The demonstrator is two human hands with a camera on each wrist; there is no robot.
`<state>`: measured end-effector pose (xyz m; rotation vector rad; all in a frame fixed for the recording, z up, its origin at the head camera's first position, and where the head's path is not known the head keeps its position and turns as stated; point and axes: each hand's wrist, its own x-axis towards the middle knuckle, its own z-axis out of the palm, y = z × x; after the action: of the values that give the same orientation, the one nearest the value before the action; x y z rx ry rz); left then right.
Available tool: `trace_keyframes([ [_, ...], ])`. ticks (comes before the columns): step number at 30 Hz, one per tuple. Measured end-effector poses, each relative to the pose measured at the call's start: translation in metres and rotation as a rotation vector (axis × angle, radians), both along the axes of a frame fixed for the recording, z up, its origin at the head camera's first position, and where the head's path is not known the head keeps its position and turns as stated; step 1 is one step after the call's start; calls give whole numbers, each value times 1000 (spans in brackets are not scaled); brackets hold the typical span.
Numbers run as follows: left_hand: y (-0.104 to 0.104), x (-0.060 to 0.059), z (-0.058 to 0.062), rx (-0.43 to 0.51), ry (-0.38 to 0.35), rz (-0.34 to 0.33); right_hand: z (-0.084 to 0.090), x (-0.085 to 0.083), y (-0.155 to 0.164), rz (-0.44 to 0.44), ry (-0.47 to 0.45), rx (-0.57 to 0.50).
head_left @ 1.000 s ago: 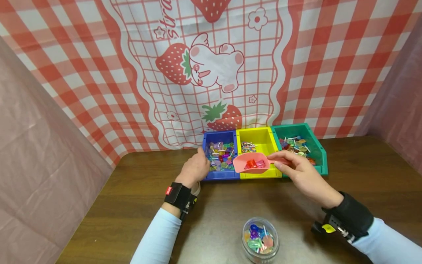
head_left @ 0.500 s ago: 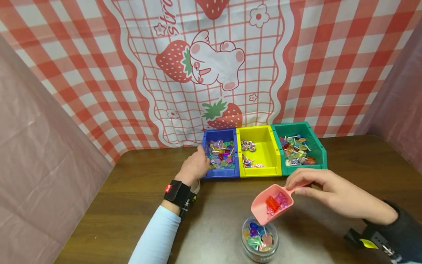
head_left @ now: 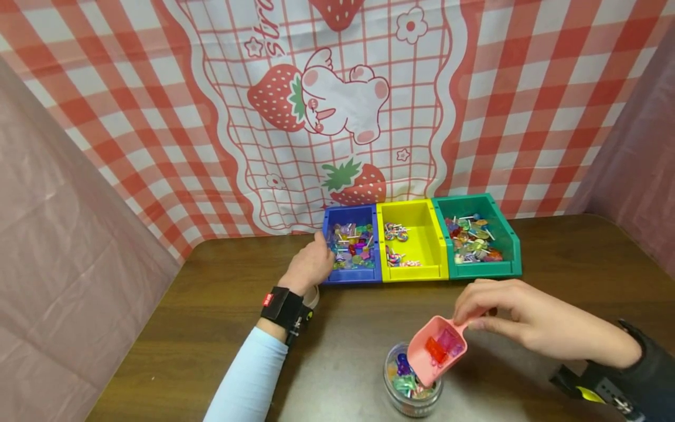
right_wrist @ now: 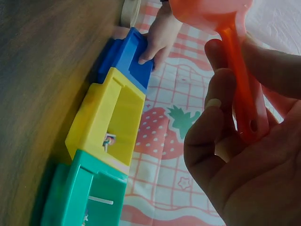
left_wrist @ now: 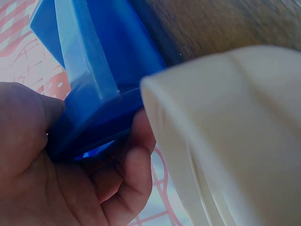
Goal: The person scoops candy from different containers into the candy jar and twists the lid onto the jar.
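In the head view my right hand (head_left: pixel 511 316) pinches the handle of a pink scoop (head_left: pixel 428 351), which carries red and pink wrapped candies (head_left: pixel 442 346). The scoop's lip hangs over a clear jar (head_left: pixel 413 404) that holds colourful candies, its rim partly hidden by the scoop. The right wrist view shows fingers and thumb round the scoop's handle (right_wrist: pixel 243 89). My left hand (head_left: pixel 308 264) grips the left side of the blue bin (head_left: pixel 354 275). In the left wrist view the thumb and curled fingers lie on either side of the blue wall (left_wrist: pixel 89 108).
Joined to the blue bin are a yellow bin (head_left: pixel 429 234) with small swirled lollipops and a green bin (head_left: pixel 506 266) with assorted candies. They stand at the back of the wooden table (head_left: pixel 211 328), against a checked strawberry cloth (head_left: pixel 348 105).
My right hand has brought the loaded scoop from above the yellow bin toward the front and down over the jar, and the scoop now tips forward. The left hand stays at the blue bin.
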<state>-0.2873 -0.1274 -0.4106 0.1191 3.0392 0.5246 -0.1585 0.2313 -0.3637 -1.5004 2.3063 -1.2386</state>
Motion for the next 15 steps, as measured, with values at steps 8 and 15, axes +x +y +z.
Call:
trace_keyframes([
  [8, 0, 0, 0, 1, -2, -3, 2, 6, -8, 36, 111, -16],
  [15, 0, 1, 0, -2, 4, -5, 3, 10, -12, 28, 203, -26],
])
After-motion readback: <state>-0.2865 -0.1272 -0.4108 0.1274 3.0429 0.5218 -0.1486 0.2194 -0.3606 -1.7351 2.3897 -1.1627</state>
